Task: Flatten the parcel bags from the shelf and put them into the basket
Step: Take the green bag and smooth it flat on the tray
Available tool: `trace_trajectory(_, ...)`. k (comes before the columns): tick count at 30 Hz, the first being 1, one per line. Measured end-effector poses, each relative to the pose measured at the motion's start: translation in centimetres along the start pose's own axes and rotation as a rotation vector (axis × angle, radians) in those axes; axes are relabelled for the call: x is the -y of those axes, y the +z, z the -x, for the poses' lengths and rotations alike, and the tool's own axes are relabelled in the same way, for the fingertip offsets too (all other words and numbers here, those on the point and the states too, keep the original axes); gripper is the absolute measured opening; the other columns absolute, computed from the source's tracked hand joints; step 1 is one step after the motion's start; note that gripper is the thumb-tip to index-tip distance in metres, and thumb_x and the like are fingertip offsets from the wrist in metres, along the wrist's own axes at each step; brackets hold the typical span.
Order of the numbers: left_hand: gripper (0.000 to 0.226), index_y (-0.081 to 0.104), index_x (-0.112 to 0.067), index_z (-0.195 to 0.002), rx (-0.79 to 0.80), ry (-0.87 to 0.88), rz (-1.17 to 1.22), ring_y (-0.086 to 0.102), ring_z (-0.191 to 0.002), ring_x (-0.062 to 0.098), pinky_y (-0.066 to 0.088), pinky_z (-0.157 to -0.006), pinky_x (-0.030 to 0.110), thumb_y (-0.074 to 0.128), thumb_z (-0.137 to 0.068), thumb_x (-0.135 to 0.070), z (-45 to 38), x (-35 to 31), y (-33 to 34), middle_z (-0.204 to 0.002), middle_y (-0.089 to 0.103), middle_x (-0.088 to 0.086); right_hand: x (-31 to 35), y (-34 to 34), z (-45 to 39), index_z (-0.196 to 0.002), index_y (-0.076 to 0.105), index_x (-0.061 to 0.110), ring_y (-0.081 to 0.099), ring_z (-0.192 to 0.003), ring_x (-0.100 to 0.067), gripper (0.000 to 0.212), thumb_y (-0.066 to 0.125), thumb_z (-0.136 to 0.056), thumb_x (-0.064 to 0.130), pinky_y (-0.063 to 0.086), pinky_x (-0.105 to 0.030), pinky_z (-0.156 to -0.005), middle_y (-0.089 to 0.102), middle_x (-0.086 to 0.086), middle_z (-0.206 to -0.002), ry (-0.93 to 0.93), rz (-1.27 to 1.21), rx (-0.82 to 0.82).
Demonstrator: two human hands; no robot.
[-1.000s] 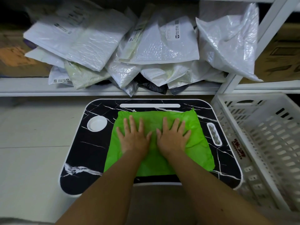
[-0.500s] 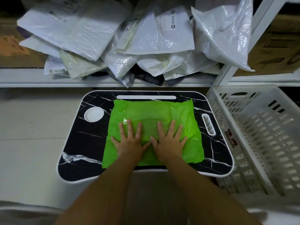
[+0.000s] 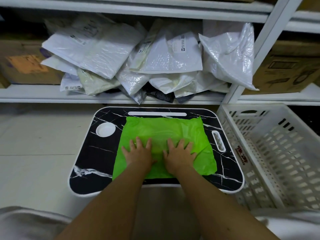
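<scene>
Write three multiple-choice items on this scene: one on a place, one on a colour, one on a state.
1. Where does the white basket stand?
A. right of the lap table
B. on the shelf
C. left of the table

2. What colour is the parcel bag on the table?
A. black
B. green
C. white

3. How do the left hand and right hand lie?
A. clenched in the air
B. pinching a corner
C. flat on the bag

Key: 1 A, the basket adjoins the table's right edge. 2 B, it is bright green. 3 C, spread fingers press it.
</scene>
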State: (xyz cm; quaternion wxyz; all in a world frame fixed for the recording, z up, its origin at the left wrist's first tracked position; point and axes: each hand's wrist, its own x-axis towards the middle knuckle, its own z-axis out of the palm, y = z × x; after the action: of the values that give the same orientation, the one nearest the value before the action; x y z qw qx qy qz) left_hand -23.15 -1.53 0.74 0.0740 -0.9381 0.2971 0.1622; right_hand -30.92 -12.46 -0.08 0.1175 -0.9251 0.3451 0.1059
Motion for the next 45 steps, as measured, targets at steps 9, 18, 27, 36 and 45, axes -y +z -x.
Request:
trace_trajectory(9,0.066,0.004,-0.033,-0.152,-0.013,0.013,0.076,0.016,-0.145,0.036,0.027,-0.109,0.054,0.037,-0.098,-0.051,2.4,0.5,-0.8,-0.160,0.002,0.011,1.1,-0.5,2.0,-0.151,0.017,0.035,0.011,-0.144,-0.041,0.053,0.033,-0.101,0.046,0.023,-0.062,-0.110,0.009,-0.016,-0.159,-0.033,-0.029,-0.036)
trace_trajectory(18,0.059,0.003,-0.028,-0.153,-0.075,0.021,0.124,0.010,-0.146,0.034,0.025,-0.112,0.053,0.026,-0.101,-0.046,0.8,0.4,-1.1,-0.160,0.000,0.013,1.3,-1.2,0.3,-0.151,0.015,0.033,0.012,-0.144,-0.041,0.054,0.030,-0.101,0.049,0.024,-0.061,-0.109,0.009,-0.017,-0.159,-0.035,-0.090,-0.097)
trace_trajectory(27,0.056,-0.005,-0.034,-0.152,-0.112,0.064,0.127,-0.011,-0.146,0.035,0.009,-0.115,0.060,0.016,-0.101,-0.047,-4.9,-0.4,-1.4,-0.160,-0.014,0.004,1.1,-0.8,-4.7,-0.151,0.000,0.043,-0.008,-0.144,-0.046,0.061,0.015,-0.096,0.065,0.004,-0.072,-0.108,-0.007,-0.004,-0.162,-0.078,0.046,-0.062)
trace_trajectory(36,0.056,-0.006,-0.037,-0.151,-0.149,0.026,0.141,-0.006,-0.148,0.028,0.003,-0.114,0.061,0.011,-0.099,-0.049,-5.6,-0.7,1.6,-0.161,-0.004,0.002,0.6,1.5,-5.2,-0.152,0.000,0.040,0.000,-0.146,-0.041,0.064,0.015,-0.095,0.064,0.004,-0.068,-0.110,0.000,-0.001,-0.163,-0.038,0.040,-0.091)
trace_trajectory(45,0.073,0.008,-0.041,-0.150,-0.129,-0.129,0.262,-0.004,-0.146,0.040,0.007,-0.109,0.068,0.015,-0.086,-0.076,-7.8,-0.2,0.3,-0.161,-0.002,0.005,-1.9,-0.4,-8.4,-0.150,0.015,0.046,0.000,-0.145,-0.044,0.070,0.016,-0.087,0.077,0.001,-0.069,-0.109,0.008,-0.009,-0.161,0.123,-0.044,-0.112)
